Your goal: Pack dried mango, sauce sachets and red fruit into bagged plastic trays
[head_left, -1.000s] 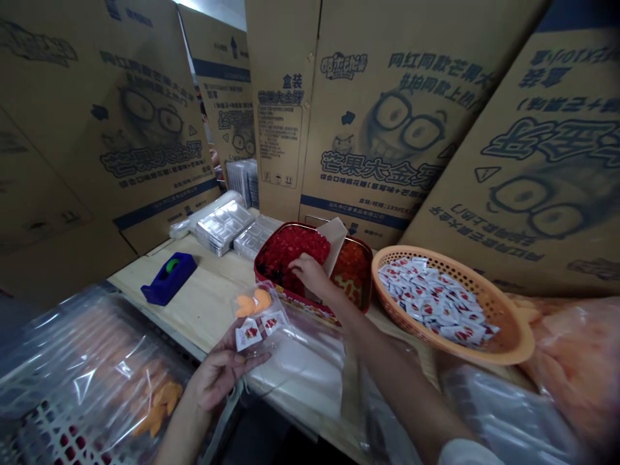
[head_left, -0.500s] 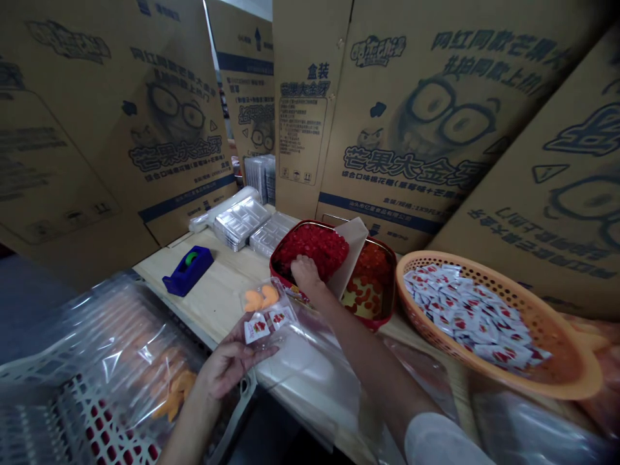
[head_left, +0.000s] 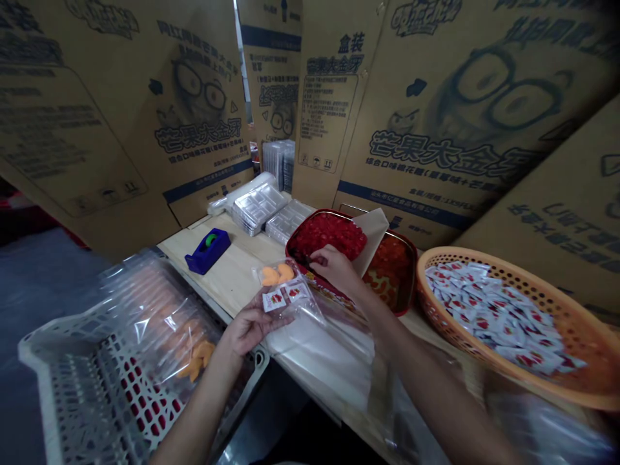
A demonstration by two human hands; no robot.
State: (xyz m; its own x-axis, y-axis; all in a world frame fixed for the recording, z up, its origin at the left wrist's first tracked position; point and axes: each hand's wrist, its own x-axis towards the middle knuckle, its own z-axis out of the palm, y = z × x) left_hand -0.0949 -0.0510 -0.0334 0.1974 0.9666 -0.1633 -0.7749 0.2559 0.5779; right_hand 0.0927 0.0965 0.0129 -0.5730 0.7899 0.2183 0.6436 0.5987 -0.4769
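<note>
My left hand (head_left: 250, 326) grips a clear plastic tray (head_left: 303, 302) by its near side. Two orange candies (head_left: 278, 274) sit at its far end, and two white sachets (head_left: 285, 296) with red print lie closer to my fingers. Above the near rim of a red tin (head_left: 411, 294), my right hand (head_left: 334, 266) is closed in a pinch; whatever its fingertips hold is too small to make out. Red candies (head_left: 332, 234) fill the tin's left part. A white divider (head_left: 372, 239) separates them from orange-red pieces (head_left: 390, 271) on the right.
An orange basket (head_left: 426, 316) of white sachets (head_left: 498, 316) stands right of the tin. Left lie a blue tape dispenser (head_left: 208, 250) and stacked clear trays (head_left: 256, 205). Filled clear packs (head_left: 159, 316) rest on a white crate (head_left: 48, 387) below. Large cartons (head_left: 329, 116) wall the back.
My right hand has lifted out of the red candies to the tin's near rim, fingers pinched. My left hand still holds the tray. The whole view has shifted a little.
</note>
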